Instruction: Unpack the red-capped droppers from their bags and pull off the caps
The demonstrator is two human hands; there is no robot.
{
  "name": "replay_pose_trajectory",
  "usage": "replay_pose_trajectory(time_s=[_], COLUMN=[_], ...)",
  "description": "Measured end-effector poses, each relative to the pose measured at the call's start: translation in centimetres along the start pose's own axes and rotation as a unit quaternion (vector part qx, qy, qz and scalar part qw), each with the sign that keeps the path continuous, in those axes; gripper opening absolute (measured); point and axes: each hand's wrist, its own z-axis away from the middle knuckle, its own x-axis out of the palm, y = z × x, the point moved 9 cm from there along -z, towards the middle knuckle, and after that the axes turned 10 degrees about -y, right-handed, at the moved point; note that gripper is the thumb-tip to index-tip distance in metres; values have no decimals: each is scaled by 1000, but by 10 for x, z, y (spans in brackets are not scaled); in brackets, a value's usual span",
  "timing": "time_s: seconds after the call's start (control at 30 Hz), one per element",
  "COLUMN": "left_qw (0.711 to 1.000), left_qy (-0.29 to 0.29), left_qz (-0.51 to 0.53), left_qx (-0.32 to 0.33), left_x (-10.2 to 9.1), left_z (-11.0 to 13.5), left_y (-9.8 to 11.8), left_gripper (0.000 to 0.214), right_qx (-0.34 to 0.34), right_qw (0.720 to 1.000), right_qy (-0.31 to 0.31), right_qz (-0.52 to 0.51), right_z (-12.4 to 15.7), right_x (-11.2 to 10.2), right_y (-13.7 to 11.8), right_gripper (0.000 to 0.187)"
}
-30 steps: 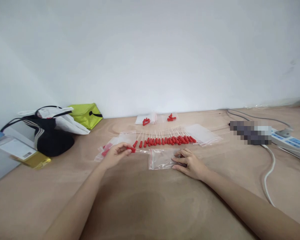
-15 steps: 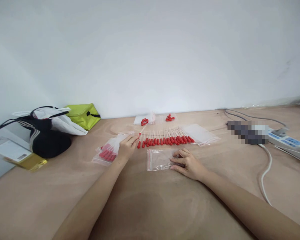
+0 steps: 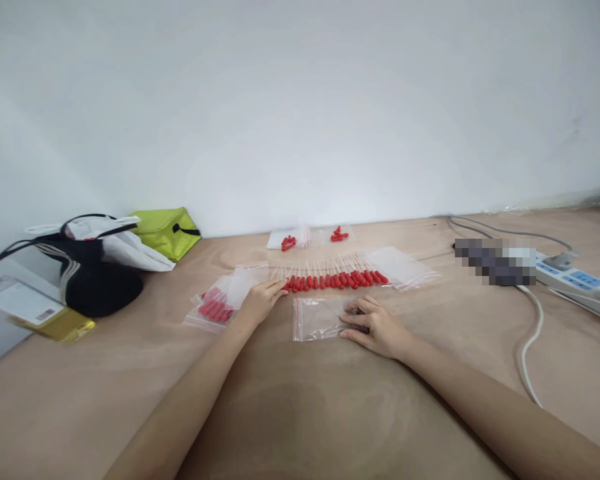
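The left hand (image 3: 263, 299) touches the pale, red-headed slim sticks (image 3: 323, 283) at their row's nine o'clock, grip unclear; the right hand (image 3: 377, 328), fingers loosely parted, rests on a clear plastic bag (image 3: 316, 320) at six o'clock.

Many thin, pale sticks (image 3: 336, 281), each capped with a rounded red end, were laid side by side in a long row. The red ends were turned toward the near side and crowded closely together, while the shafts were pointed away; at the far left, some ends were hidden. Just in front of the row, a clear zip bag (image 3: 316, 320) was laid flat, its red-lined edge turned left, its right part partly covered.
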Motion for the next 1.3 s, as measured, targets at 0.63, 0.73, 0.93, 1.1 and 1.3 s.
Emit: replay_pose_trajectory(time_s=[0.63,0.73,0.93,1.1,1.3], left_qw=[925,920,949,960,931], left_qy=[-361,-367,-218,-137,-242], left_qz=[111,123,228,230,220], left_qx=[45,62,-25,-77,-164], left_x=[25,23,4,-5,18], left_z=[32,34,27,16,8], left_y=[94,98,78,68,53], left_gripper=[43,43,34,39,57], right_qx=[11,99,173,98,82], right_qw=[999,992,980,986,975], right_qy=[2,62,25,-8,60], right_qz=[-44,-51,-100,-135,-197], right_z=[-3,-7,-12,-18,-13], right_x=[-1,-7,-1,4,2], right_y=[7,28,48,25,19], right_gripper=[30,27,25,9,12])
